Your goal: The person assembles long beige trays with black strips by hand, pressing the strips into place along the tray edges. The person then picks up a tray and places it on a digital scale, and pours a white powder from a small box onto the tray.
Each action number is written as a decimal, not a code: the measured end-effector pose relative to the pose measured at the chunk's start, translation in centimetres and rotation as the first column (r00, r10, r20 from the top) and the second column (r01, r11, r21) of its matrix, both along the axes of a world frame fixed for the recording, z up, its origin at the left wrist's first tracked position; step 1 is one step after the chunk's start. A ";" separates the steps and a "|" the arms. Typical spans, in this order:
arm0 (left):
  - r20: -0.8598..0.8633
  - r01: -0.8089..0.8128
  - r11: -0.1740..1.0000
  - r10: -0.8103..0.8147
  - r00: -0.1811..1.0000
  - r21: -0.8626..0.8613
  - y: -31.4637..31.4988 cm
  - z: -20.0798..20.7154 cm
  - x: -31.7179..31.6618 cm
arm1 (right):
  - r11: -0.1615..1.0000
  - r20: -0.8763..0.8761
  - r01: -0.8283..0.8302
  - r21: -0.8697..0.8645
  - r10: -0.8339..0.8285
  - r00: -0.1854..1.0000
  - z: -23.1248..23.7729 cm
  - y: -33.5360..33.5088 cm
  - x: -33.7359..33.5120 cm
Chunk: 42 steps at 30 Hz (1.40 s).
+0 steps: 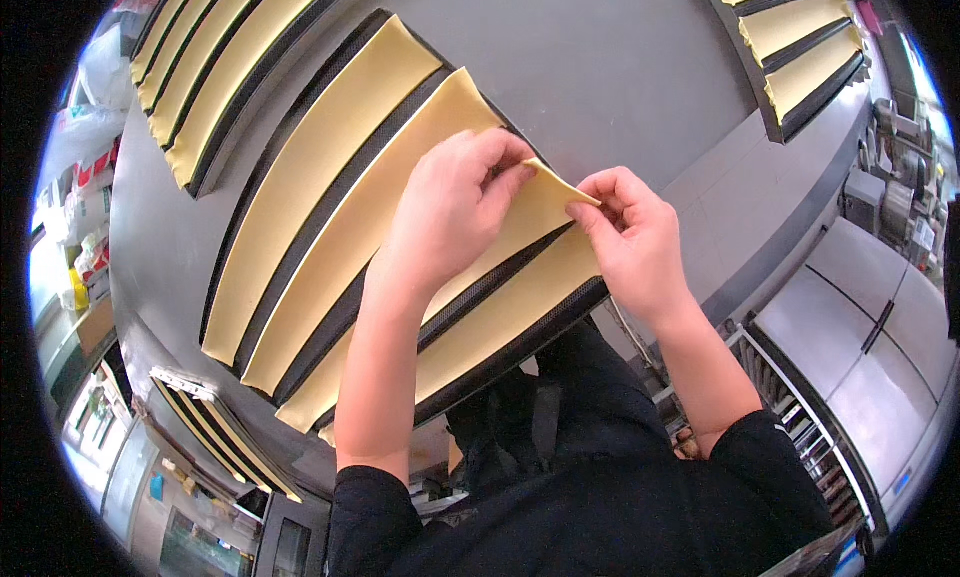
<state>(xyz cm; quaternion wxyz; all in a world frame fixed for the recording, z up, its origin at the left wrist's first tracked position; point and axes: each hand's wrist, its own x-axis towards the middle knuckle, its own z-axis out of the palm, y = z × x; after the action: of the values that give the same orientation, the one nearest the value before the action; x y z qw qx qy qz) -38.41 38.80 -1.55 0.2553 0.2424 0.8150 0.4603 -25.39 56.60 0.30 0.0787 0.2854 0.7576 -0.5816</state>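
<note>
Both my hands are over a black, perforated ridged tray (510, 355) bearing several long, pale-yellow strips that look like sheeted dough. Thumb and fingers of my left hand (450, 207) pinch the far end of one dough strip (525, 217), which is lifted slightly off the tray. At the other corner of that same end, my right hand (640, 242) is closed in a pinch too. The edge stretches between the two hands. Alongside lie more strips, such as the dough strip (310, 177) near the tray's left side, flat in its channel. My left forearm hides part of the middle strips.
A grey table (590, 57) lies beneath. Similar loaded trays sit at the upper left (240, 67) and upper right (800, 37), and another tray (220, 427) shows at lower left. To the right are a steel cabinet (850, 307) and a wire rack (800, 427).
</note>
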 end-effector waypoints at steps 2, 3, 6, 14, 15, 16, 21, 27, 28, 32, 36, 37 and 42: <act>0.053 0.028 1.000 -0.028 0.998 -0.013 -0.2 0.7 0.1 | 0.996 0.025 0.050 -0.075 -0.049 0.998 0.3 -0.3 -0.1; 0.074 0.031 1.000 -0.031 0.997 -0.003 -0.3 1.0 0.0 | 0.991 0.040 0.076 -0.113 -0.072 0.997 0.3 -0.4 -0.2; 0.113 -0.001 1.000 0.002 0.994 -0.009 -0.6 0.7 0.1 | 0.989 0.048 0.073 -0.130 -0.067 0.997 0.2 -0.4 -0.4; 0.140 -0.050 0.999 0.050 0.989 -0.005 -0.2 0.0 0.3 | 0.998 0.053 -0.004 0.070 0.000 0.999 0.3 -1.7 -0.5; 0.126 -0.066 0.998 0.067 0.990 -0.012 -0.1 0.0 0.3 | 0.996 0.067 -0.010 0.093 0.003 0.998 0.3 -1.7 -0.5; 0.111 -0.084 0.996 0.086 0.990 -0.021 -0.2 0.0 0.3 | 0.997 0.057 -0.006 0.079 0.002 0.998 0.3 -1.7 -0.4; 0.089 -0.179 0.983 0.176 0.980 0.032 -0.3 -0.5 0.4 | 0.994 0.044 -0.043 0.096 0.039 0.998 0.8 -1.0 0.2; 0.051 -0.158 0.985 0.154 0.987 0.068 0.2 -0.5 0.6 | 0.953 -0.078 -0.095 0.289 0.122 0.989 -0.1 -1.2 0.5; 0.045 -0.146 0.988 0.143 0.989 0.052 0.3 -0.3 0.6 | 0.940 -0.091 -0.105 0.326 0.142 0.986 -0.3 -1.2 0.5; 0.011 -0.111 0.993 0.110 0.994 0.033 0.5 -0.7 0.7 | 0.884 -0.137 -0.130 0.449 0.212 0.968 -0.8 -0.9 0.4; -0.083 -0.044 0.999 0.045 0.996 0.016 0.6 -0.5 0.5 | 0.846 -0.178 -0.121 0.519 0.245 0.953 -1.0 -0.8 -0.3; -0.114 -0.023 1.000 0.024 0.993 0.007 0.6 -0.3 0.4 | 0.847 -0.185 -0.109 0.520 0.237 0.954 -1.3 -0.7 -0.4; -0.261 0.052 0.999 -0.053 0.964 -0.010 0.5 -1.4 0.2 | 0.857 -0.263 -0.020 0.515 0.180 0.948 -2.2 -0.7 -0.8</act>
<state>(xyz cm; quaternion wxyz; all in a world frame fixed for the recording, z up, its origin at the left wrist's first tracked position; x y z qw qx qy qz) -38.24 39.33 -2.91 0.1583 0.3221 0.8355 0.4160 -26.24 55.87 -1.85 -0.0853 0.1635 0.9004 -0.3941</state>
